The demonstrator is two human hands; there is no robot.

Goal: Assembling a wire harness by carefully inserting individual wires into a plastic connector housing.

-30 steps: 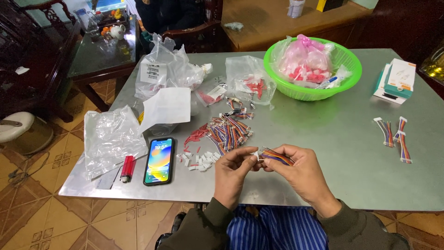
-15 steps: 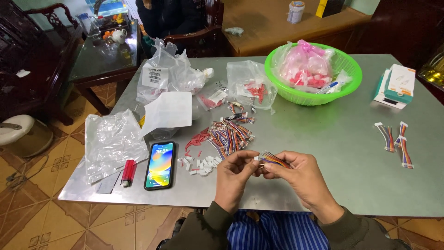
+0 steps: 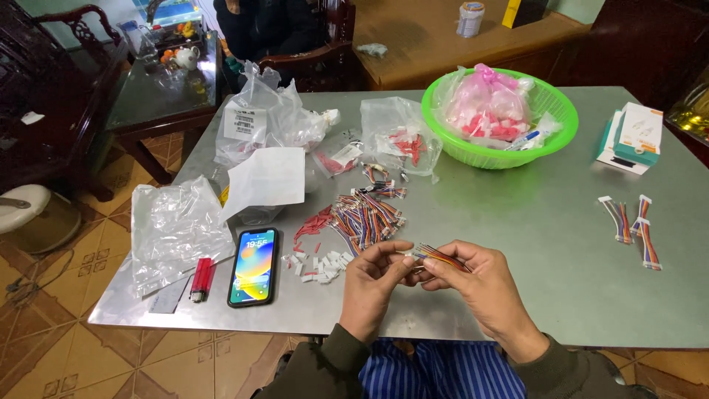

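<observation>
The grey metal table (image 3: 517, 244) fills most of the frame, running from the left edge to the right. In the upper right of it stands my green plastic basket (image 3: 550, 103), holding a pink bag (image 3: 484, 103) of small parts. In the upper middle lies a heap of clear plastic bags (image 3: 269, 118), with a white sheet of paper (image 3: 266, 181) below it, and another crumpled clear bag (image 3: 181, 225) sits at the left of the table. A smaller clear bag with red bits (image 3: 399, 137) lies just left of the basket. At the far right edge is a white and teal box (image 3: 631, 137).

Lower left of centre, my phone (image 3: 253, 266) lies face up with its screen lit, and a red lighter (image 3: 200, 278) rests just beside it on the left. In the middle of the frame is a loose pile of multicoloured wire bundles (image 3: 365, 218), with red pieces and small white connectors (image 3: 317, 264) scattered at its lower left. Three finished cable pieces (image 3: 631, 222) lie well apart at the right.

At the bottom centre, my left hand (image 3: 369, 284) and right hand (image 3: 480, 284) meet over the table's near edge. Both are closed narrowly, fingertips pinched on one short multicoloured wire harness (image 3: 439, 257), which runs between them, its striped wires lying across my right fingers.
</observation>
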